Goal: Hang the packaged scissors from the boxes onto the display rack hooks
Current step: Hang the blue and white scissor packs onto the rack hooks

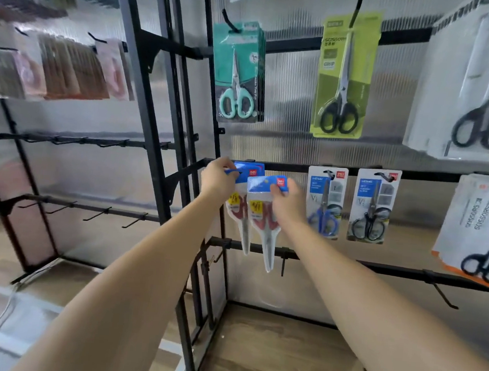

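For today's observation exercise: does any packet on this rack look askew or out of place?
Yes. The red-handled packet pinched by the right hand tilts, off its hook, overlapping the pack the left hand holds. The other packs hang straight.

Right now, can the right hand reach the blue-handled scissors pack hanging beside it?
Probably yes. The right hand is just left of the blue-handled scissors pack with nothing between them, but it already holds a red-handled scissors pack.

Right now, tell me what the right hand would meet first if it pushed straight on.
Probably the blue-topped pack already hanging at the hook, since the right hand carries its own red-handled scissors pack toward it; depth is unclear.
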### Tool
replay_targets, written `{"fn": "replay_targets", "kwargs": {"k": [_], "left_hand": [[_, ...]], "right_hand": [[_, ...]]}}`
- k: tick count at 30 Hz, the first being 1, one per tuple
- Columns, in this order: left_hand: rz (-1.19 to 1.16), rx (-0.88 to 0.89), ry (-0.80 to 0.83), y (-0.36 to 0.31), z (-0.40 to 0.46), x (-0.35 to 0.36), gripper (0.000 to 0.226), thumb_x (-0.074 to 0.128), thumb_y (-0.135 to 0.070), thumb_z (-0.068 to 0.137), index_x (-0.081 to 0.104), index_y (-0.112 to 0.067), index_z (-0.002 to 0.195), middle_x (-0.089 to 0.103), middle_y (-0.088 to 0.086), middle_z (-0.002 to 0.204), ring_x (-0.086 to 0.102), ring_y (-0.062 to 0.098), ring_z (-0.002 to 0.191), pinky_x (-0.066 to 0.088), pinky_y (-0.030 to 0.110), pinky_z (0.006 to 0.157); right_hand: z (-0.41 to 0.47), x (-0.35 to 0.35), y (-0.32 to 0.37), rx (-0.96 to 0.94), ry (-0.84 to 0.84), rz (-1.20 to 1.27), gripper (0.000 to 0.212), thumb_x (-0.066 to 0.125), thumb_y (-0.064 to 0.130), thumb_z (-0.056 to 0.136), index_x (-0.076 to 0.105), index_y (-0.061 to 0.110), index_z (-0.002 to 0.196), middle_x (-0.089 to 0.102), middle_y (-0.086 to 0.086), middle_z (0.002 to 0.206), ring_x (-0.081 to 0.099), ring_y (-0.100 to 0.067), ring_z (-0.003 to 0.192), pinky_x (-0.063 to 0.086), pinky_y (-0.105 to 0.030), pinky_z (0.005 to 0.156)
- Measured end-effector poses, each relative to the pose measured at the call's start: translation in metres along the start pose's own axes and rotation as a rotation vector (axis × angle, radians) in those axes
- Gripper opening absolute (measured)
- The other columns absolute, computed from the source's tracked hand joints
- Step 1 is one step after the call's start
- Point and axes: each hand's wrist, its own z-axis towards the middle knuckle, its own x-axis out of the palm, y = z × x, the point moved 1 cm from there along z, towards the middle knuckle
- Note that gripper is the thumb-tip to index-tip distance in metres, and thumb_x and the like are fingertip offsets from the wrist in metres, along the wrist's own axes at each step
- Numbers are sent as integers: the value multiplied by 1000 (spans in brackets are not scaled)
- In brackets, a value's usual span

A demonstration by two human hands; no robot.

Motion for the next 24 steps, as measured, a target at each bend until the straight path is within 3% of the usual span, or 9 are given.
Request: {"fn": "replay_targets", "kwargs": {"k": [3, 9, 12, 15, 18, 20, 24], "left_hand": [[15, -13, -17, 0, 10, -1, 9, 59, -7, 95, 65, -13, 98, 59, 6, 98, 59, 21, 79, 51, 31, 63], [91, -13, 1, 6, 25, 10, 17, 56, -3, 96, 69, -9, 105, 57, 6, 108, 57, 21, 89, 51, 29, 68], [170, -4, 8, 6, 31, 11, 16, 58, -6, 93, 68, -12, 105, 62, 8, 108, 61, 24, 88, 56, 36, 71], [331, -3, -37, 5, 34, 5, 10, 67, -23, 90, 64, -19, 99, 63, 4, 96, 61, 22, 81, 48, 32, 59], [375, 9, -38, 9, 37, -4, 19, 71, -34, 87, 61, -18, 92, 63, 2, 90, 59, 22, 78, 40, 29, 58], [413, 30, -23, 12, 38, -11, 19, 71, -34, 87, 61, -18, 90, 64, 2, 88, 60, 23, 77, 43, 30, 61], [410, 67, 25, 18, 40, -29, 20, 69, -37, 88, 63, -18, 92, 63, 1, 86, 61, 21, 73, 49, 31, 62]], "right_hand": [[0, 7, 2, -4, 9, -28, 12, 48, 22, 104, 55, 11, 103, 55, 6, 83, 56, -6, 71, 41, -21, 59], [1, 17, -6, 5, 27, -8, 13, 49, 22, 104, 56, 12, 107, 60, 2, 89, 60, -13, 79, 43, -23, 62], [4, 18, -10, 36, 42, 10, 15, 46, 20, 104, 56, 10, 109, 61, -1, 91, 59, -12, 76, 42, -23, 61], [5, 18, -12, 39, 54, 10, 15, 47, 20, 104, 57, 11, 110, 64, -2, 95, 63, -11, 79, 46, -23, 61], [7, 20, -11, -21, 82, -29, 10, 51, 23, 103, 59, 19, 106, 68, 0, 99, 69, -15, 89, 58, -35, 71], [7, 23, -7, -64, 101, -60, 7, 52, 25, 102, 59, 25, 101, 69, 1, 96, 70, -19, 87, 58, -39, 71], [10, 32, 6, -134, 65, -89, 12, 51, 24, 103, 59, 14, 104, 66, -2, 88, 66, -19, 75, 49, -29, 58]]}}
